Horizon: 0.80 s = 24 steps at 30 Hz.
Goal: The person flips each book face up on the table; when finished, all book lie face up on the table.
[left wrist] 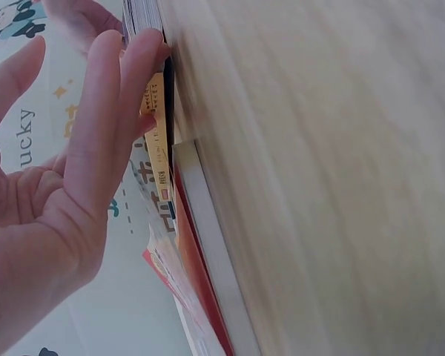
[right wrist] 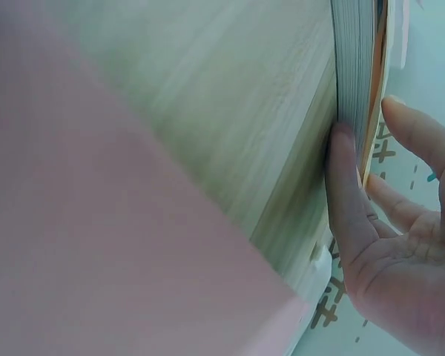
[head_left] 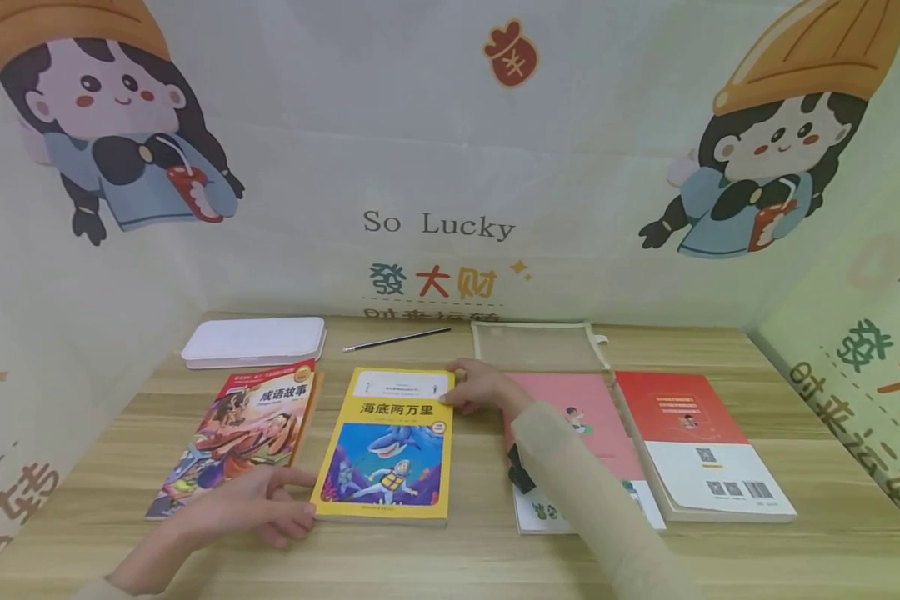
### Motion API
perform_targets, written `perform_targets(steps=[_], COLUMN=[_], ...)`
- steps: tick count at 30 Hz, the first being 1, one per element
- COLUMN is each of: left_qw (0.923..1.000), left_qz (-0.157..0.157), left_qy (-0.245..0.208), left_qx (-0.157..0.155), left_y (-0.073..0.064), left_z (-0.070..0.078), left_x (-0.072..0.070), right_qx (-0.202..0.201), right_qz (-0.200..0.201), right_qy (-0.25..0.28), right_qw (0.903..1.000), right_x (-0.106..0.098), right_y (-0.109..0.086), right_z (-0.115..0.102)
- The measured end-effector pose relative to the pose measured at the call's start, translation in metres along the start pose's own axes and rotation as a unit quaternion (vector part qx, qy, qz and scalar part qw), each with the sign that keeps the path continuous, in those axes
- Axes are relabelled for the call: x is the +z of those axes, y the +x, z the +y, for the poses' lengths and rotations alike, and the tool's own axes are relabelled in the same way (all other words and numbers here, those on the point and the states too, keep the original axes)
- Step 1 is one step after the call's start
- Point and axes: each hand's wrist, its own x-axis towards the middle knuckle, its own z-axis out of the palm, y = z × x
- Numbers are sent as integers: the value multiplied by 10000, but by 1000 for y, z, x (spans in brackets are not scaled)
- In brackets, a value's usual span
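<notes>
A yellow-bordered book (head_left: 375, 437) with a shark and a diver on its cover lies face up before me. At its near left corner, my left hand (head_left: 251, 508) touches the edge with extended fingertips. The left wrist view shows those fingers (left wrist: 104, 96) straight, with the palm facing the book. My right hand (head_left: 483, 387) has its fingertips on the far right corner of the same book. Seen from the right wrist, one digit presses the page edge (right wrist: 354, 67) while another rests at the cover's rim. A colourful storybook (head_left: 251, 425) lies partly behind my left hand.
A pink book (head_left: 596, 429) lies partly under my right forearm, beside a red-and-white book (head_left: 678, 417). Along the back are a white pencil case (head_left: 255, 340), a pencil (head_left: 397, 340) and a mesh pouch (head_left: 536, 346). A printed cloth backdrop (head_left: 435, 158) encloses the table.
</notes>
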Motion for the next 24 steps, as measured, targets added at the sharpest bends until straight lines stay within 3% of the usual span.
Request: perform_targets(steps=[11,15,19,21,24], left_qw=[9998,9971,9893,9867,9845], left_qz=[-20,481,1107,1237,1186], left_qy=[196,541,825,840,908], left_qx=[40,220,475,637,922], left_y=[0,3,10,15,23], left_z=[3,13,24,28,34], left_x=[-3,-5,-3,1,10], right_qx=[26,-223,-585,-660,-703], right_qz=[68,137,164,161,180], right_qy=[-362,-575,-770,-851,-989], right_qw=[9993,9980,9952,9941,9924], right_x=[-5,-18,-35,-42,-53], right_y=[-6,-12,-23,-29,-37], right_z=[-4,-2,1,3,9])
